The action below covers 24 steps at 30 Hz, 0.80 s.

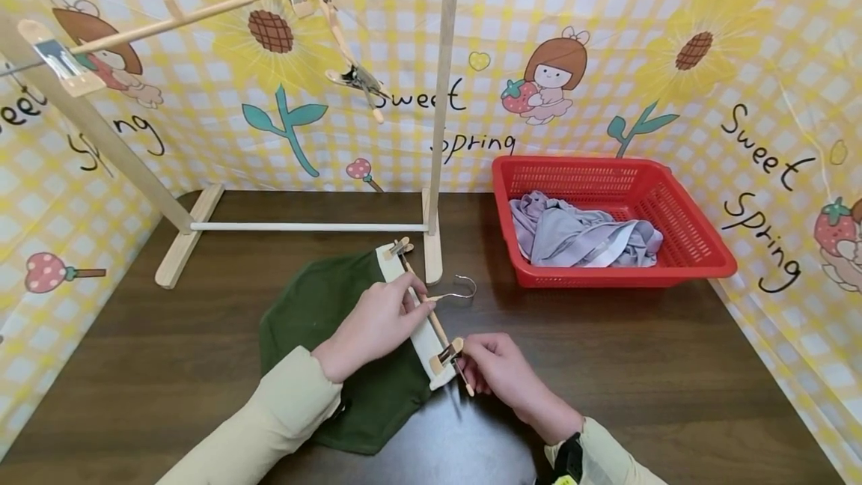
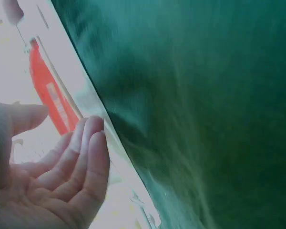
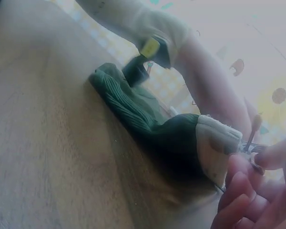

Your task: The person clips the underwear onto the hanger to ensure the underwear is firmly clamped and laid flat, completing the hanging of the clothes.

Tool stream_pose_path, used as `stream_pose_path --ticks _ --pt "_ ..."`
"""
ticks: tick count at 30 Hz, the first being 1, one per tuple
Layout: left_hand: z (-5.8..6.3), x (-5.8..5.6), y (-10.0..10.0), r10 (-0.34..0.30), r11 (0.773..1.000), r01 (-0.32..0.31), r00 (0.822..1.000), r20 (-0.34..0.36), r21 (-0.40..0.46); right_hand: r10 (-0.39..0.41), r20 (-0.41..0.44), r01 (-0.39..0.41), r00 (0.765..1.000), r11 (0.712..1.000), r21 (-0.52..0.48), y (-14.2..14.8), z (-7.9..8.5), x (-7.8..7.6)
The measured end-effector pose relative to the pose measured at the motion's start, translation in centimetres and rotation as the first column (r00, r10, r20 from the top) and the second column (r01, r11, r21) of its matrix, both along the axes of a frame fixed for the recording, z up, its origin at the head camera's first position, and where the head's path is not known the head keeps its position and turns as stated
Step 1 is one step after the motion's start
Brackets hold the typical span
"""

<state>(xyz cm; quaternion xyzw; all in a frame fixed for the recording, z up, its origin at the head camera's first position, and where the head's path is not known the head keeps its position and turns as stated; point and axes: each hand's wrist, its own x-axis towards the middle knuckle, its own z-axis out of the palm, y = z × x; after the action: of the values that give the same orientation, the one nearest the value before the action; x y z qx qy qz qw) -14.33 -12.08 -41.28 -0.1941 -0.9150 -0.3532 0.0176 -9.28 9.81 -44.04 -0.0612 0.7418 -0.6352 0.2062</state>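
A dark green garment [image 1: 310, 305] with a white band [image 1: 426, 343] lies on the table. Along the band runs a wooden clip hanger [image 1: 439, 329], its metal hook [image 1: 474, 287] pointing right. One clip [image 1: 399, 247] sits at the band's far end. At the near end, my right hand [image 1: 501, 369] pinches the other clip [image 1: 447, 352] between thumb and fingers. My left hand [image 1: 384, 316] reaches over the garment, fingertips at the middle of the hanger bar. In the left wrist view, the left thumb [image 2: 28, 117] stands apart from the loosely bent fingers [image 2: 96, 157].
A red basket [image 1: 619, 275] with crumpled lavender cloth [image 1: 579, 234] stands at the back right. Behind the garment is a wooden rack [image 1: 441, 96] with a white crossbar [image 1: 310, 227]. More clip hangers [image 1: 168, 21] hang at upper left. Patterned cloth walls surround the table.
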Motion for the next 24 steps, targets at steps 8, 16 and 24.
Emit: stream_pose_path --ticks 8,16,24 --pt "-0.1 -2.0 0.3 0.025 0.995 -0.018 0.997 0.075 -0.094 0.063 -0.073 -0.061 0.995 0.998 0.029 -0.3 0.3 0.0" --pt "0.0 -1.9 0.3 0.017 0.989 -0.008 0.998 0.063 -0.147 0.244 -0.141 -0.234 0.959 0.969 0.084 -0.6 0.5 0.2" --pt "0.4 -1.0 0.2 0.020 0.992 -0.020 1.000 0.001 -0.128 0.386 -0.229 -0.365 0.894 0.922 0.133 -0.9 0.9 0.4"
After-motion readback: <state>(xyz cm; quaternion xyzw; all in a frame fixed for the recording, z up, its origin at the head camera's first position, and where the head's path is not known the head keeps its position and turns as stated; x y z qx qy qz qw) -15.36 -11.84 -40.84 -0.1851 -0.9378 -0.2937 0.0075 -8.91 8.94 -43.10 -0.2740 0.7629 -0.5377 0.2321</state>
